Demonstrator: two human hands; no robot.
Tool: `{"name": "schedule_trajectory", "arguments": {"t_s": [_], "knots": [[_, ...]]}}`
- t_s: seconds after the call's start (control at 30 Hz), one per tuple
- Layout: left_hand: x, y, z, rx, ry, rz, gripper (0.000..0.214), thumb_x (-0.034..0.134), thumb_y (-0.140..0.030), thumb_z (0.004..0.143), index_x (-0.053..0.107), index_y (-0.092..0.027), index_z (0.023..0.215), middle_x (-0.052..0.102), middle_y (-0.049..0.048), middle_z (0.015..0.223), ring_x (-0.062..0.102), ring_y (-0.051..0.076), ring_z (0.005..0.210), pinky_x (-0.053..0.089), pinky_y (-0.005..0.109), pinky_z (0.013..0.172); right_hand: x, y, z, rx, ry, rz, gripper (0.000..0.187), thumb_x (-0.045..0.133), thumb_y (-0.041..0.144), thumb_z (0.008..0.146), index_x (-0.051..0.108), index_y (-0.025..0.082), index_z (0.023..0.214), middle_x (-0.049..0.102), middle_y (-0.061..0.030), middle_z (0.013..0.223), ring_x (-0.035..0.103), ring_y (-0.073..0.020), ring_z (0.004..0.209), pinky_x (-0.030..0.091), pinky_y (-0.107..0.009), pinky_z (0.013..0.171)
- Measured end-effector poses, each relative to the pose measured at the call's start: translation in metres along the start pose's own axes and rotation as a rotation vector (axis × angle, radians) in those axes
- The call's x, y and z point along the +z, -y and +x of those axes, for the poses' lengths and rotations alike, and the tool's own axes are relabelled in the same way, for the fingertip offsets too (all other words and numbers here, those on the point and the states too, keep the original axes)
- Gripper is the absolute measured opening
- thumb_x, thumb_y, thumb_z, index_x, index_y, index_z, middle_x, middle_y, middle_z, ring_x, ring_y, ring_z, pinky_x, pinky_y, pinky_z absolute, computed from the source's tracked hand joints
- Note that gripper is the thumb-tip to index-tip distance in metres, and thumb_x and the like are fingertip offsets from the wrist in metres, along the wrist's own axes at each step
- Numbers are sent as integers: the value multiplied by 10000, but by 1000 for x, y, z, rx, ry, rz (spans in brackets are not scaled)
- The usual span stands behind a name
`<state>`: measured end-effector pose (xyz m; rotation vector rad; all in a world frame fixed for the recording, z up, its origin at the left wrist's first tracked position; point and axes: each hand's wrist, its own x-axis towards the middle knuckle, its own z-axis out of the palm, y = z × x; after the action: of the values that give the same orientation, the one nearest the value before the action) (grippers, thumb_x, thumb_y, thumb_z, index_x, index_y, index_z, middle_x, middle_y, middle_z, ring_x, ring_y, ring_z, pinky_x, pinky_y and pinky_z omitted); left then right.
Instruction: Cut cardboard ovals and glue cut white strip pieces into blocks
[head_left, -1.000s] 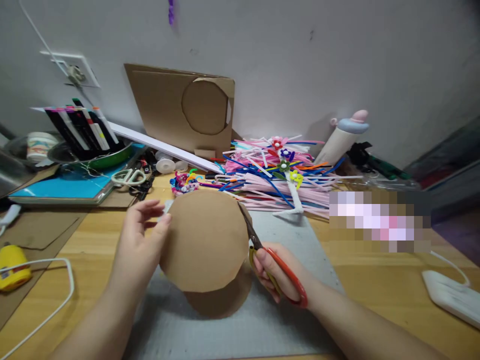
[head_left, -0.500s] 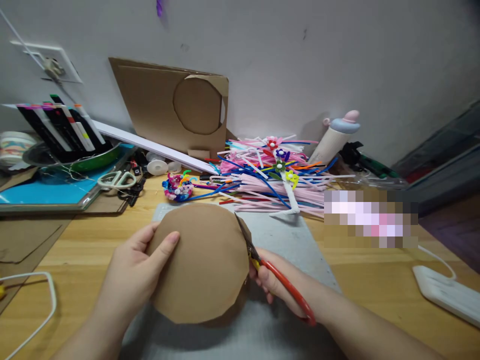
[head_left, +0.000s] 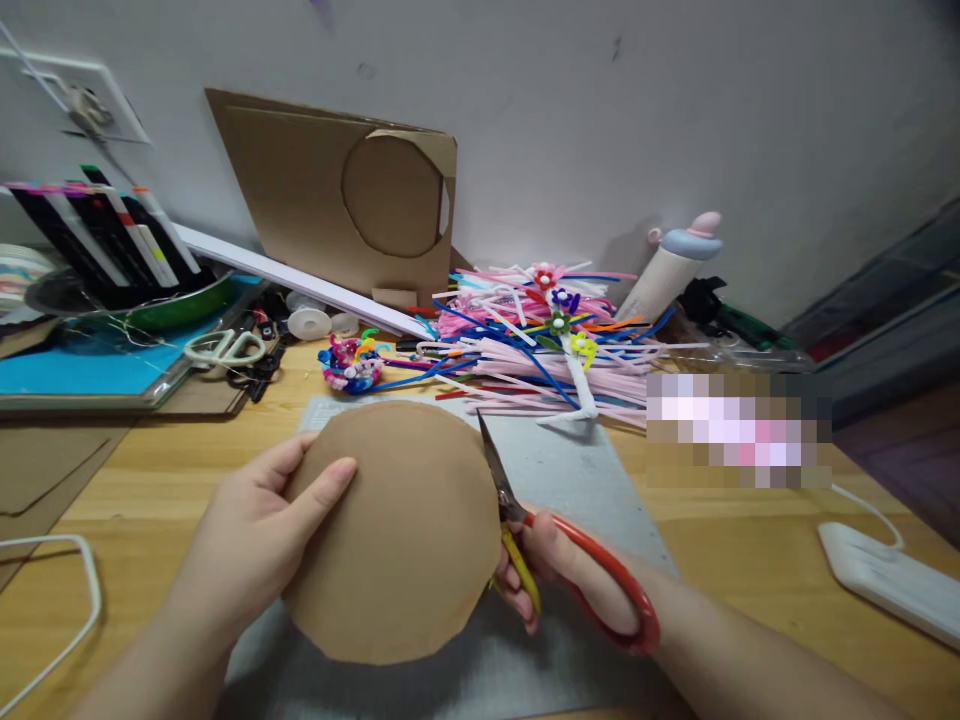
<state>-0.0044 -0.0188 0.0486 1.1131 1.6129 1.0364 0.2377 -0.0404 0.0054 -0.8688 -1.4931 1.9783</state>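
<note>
One strip of wood table shows between white cable and left hand. Left fingers pinch cardboard disc at its left edge, thumb on top. Disc is over gray mat, mid-frame. Scissors at its right rim, handles spread; blade contact unclear. Right hand grips them. Rightward: mat edge, then table, then white corded bar.

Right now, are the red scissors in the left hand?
No, the right hand holds the red scissors; the left hand grips the disc.
</note>
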Motion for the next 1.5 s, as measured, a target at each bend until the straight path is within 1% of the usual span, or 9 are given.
{"name": "schedule_trajectory", "arguments": {"t_s": [0.07, 0.27, 0.47, 0.63, 0.8, 1.07, 1.3, 1.4, 1.5], "knots": [[1, 0, 0, -4, 3, -23, 566, 710, -571, 609, 639, -195, 1026, 748, 51, 936, 693, 234, 785, 536, 225, 513, 1, 0, 0, -24, -6, -16, 651, 230, 796, 798, 426, 175, 797, 417, 10, 686, 427, -115, 556, 425, -276, 533], [0, 5, 2, 0, 1, -56, 507, 743, -538, 593, 633, -209, 962, 745, 30, 877, 692, 199, 733, 539, 206, 516, -1, 7, -2, -163, -100, -363, 569, 266, 702, 873, 488, 178, 879, 457, -3, 734, 421, -128, 624, 395, -259, 570], [0, 7, 3, 43, 15, -51, 479, 747, -535, 583, 638, -207, 914, 729, 7, 773, 684, 201, 689, 538, 216, 495, 2, 6, -4, -65, -133, -269, 578, 292, 756, 823, 420, 193, 802, 382, 30, 679, 402, -101, 528, 390, -225, 459], [5, -2, -6, 50, -25, -33, 455, 684, -565, 649, 614, -200, 912, 718, 15, 791, 681, 220, 748, 558, 238, 563, 3, 5, -5, -53, -143, -253, 568, 321, 752, 819, 414, 193, 768, 379, 40, 646, 390, -87, 493, 382, -208, 432], [6, -5, -7, 59, -42, 20, 470, 651, -577, 670, 618, -186, 930, 708, 31, 804, 677, 233, 758, 562, 258, 569, 1, 4, -6, -7, -148, -251, 568, 351, 757, 805, 404, 197, 731, 365, 46, 631, 378, -77, 468, 372, -193, 401], [-1, -1, -1, 45, -83, 50, 381, 722, -509, 618, 671, -244, 887, 739, 16, 807, 690, 233, 749, 550, 217, 547, 2, 9, -3, 59, -162, -260, 614, 365, 801, 759, 450, 194, 725, 337, 68, 531, 314, -67, 406, 273, -182, 350], [-6, -2, 3, 40, -66, 103, 392, 706, -516, 628, 674, -232, 897, 750, 36, 808, 693, 251, 722, 543, 240, 508, -1, 13, 3, 150, -202, -303, 651, 387, 854, 681, 432, 205, 658, 297, 84, 445, 246, -67, 365, 167, -209, 344], [-6, -2, 2, 10, -27, 46, 429, 707, -537, 624, 669, -238, 930, 755, 34, 829, 695, 236, 708, 542, 228, 503, -4, 15, 0, 135, -175, -355, 662, 374, 846, 699, 460, 189, 701, 322, 68, 519, 283, -72, 418, 206, -195, 361], [-6, 0, 1, -8, 17, -5, 503, 692, -592, 616, 669, -246, 981, 758, 38, 853, 696, 234, 695, 552, 242, 514, -8, 19, -4, 66, -126, -422, 633, 382, 798, 753, 478, 173, 779, 368, 36, 655, 338, -86, 527, 294, -186, 424]]}}
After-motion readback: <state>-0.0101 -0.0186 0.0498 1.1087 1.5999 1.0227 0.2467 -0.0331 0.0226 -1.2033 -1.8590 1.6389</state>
